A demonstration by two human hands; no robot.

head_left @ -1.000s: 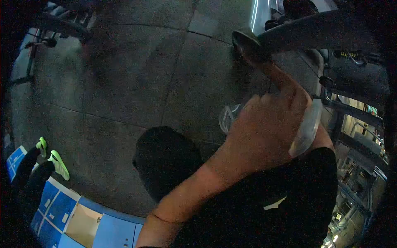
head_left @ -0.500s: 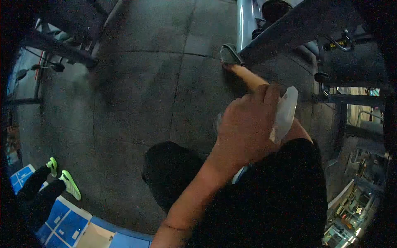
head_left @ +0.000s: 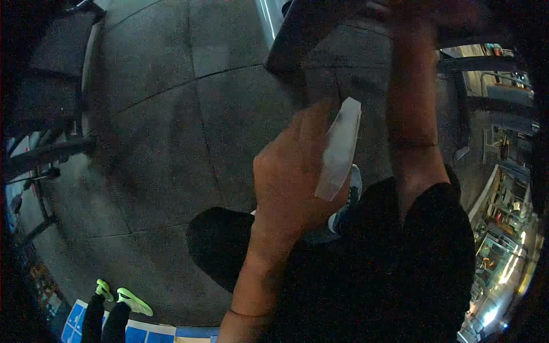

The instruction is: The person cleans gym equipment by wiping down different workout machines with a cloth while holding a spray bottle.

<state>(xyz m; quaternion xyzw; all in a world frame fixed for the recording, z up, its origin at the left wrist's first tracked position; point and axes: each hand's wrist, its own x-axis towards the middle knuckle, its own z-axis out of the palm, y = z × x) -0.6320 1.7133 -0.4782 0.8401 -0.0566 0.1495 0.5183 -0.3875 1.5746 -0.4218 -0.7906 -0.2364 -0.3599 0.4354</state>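
My left hand (head_left: 294, 166) is closed round a whitish, translucent plastic object (head_left: 340, 148), held in front of my knees. The long, narrow object is tilted, and its exact kind does not show. My right arm reaches up along the right side to a dark machine part at the top edge. There my right hand (head_left: 449, 14) is dim and smeared, so its fingers and anything in them are hidden. Below my left hand are my dark-clothed legs (head_left: 366, 263) and part of a grey shoe (head_left: 355, 186).
A dark beam (head_left: 297, 43) with a shiny post (head_left: 267, 20) stands ahead on the dark tiled floor (head_left: 154, 148). Gym-like frames (head_left: 51, 157) are at left. Another person's bright green shoes (head_left: 134, 302) are near blue-and-white panels (head_left: 150, 332) at lower left.
My right hand has left the floor by the post, where it held a grey-green cloth, and moved up and right. My left hand with the plastic object appears farther left in view, which has turned.
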